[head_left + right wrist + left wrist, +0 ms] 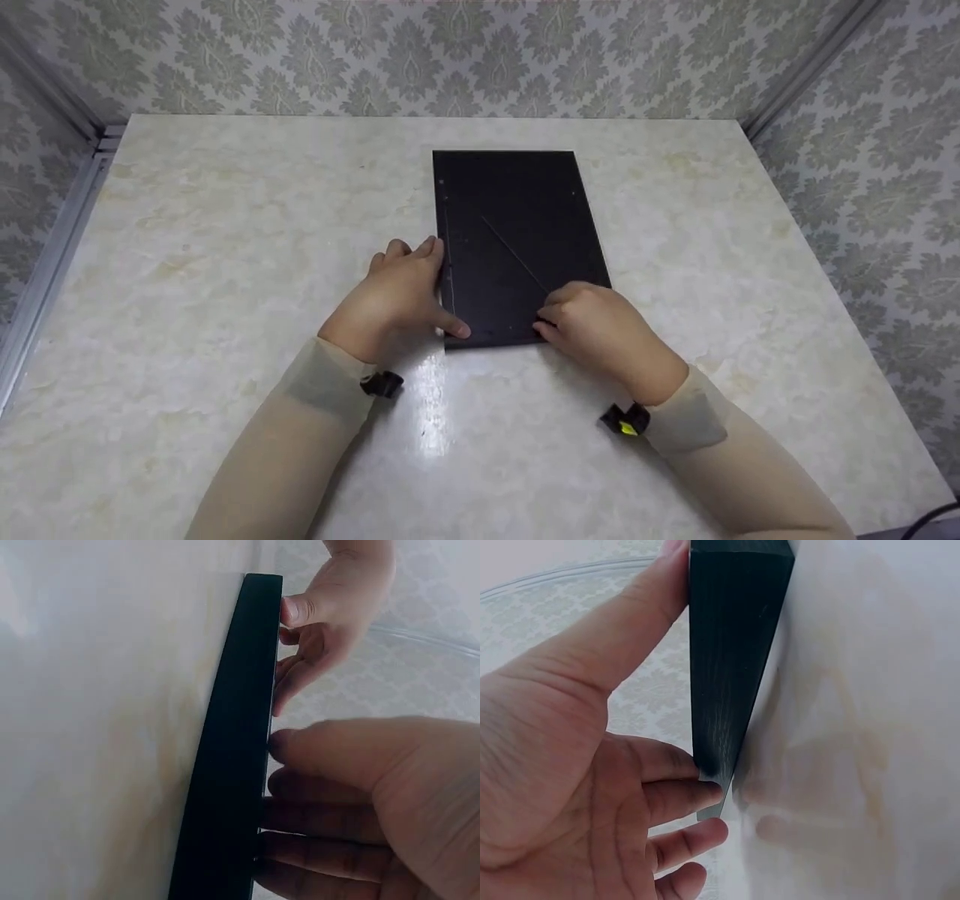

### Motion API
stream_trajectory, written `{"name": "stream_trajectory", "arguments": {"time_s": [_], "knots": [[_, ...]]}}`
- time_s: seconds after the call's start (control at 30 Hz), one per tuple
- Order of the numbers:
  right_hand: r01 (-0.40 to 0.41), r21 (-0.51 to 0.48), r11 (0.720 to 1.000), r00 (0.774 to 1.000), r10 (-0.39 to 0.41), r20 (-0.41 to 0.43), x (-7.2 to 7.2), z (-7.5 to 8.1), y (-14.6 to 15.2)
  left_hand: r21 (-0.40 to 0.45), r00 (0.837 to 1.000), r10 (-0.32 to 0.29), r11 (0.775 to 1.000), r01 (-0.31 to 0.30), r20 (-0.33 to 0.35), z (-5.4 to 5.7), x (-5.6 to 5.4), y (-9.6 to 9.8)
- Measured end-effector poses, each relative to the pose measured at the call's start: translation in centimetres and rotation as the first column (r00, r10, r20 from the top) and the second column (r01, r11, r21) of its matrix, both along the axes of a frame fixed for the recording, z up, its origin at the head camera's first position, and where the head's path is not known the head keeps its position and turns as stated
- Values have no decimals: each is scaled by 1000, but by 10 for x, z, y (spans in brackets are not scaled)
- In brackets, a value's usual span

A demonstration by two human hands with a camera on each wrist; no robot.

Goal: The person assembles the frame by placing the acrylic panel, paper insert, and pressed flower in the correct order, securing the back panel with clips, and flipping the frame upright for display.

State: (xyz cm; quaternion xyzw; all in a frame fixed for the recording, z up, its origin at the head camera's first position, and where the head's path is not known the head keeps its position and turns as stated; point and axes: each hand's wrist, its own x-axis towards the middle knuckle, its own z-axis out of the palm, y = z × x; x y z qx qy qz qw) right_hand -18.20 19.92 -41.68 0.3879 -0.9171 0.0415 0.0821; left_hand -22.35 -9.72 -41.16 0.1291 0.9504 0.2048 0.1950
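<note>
A black, flat, rectangular slab with thick sides point(517, 195) lies on the table; the frames do not show its kind. My left hand point(401, 292) is at its near left corner, the thumb on the top face and the fingers along the left side point(731, 667). Across the top slants a thin dark stick point(514, 255), whose near end runs into the fingers of my right hand point(596, 326). That hand seems to pinch it low over the near right part of the slab. In the right wrist view the stick is hidden, and the fingertips meet the slab's top edge point(232, 727).
The slab stands on a pale marbled table point(247, 225). Patterned wallpaper point(405, 60) rises behind and at both sides. Metal rails point(60, 225) run along the left edge, and a black cable point(934, 517) shows at the near right corner.
</note>
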Motion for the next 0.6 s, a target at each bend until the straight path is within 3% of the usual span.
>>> {"name": "stream_trajectory", "arguments": {"time_s": [0.23,0.43,0.6], "knots": [[-89,93,992,984,102,-146,3,-1,-2,32,1000,24,999,-24,14,0,1,0],[-93,138,986,982,114,-149,7,0,-8,31,1000,21,999,-22,19,2,1,0],[-58,99,993,992,69,-108,7,0,-12,23,1000,2,1000,-3,20,2,1,-1]]}}
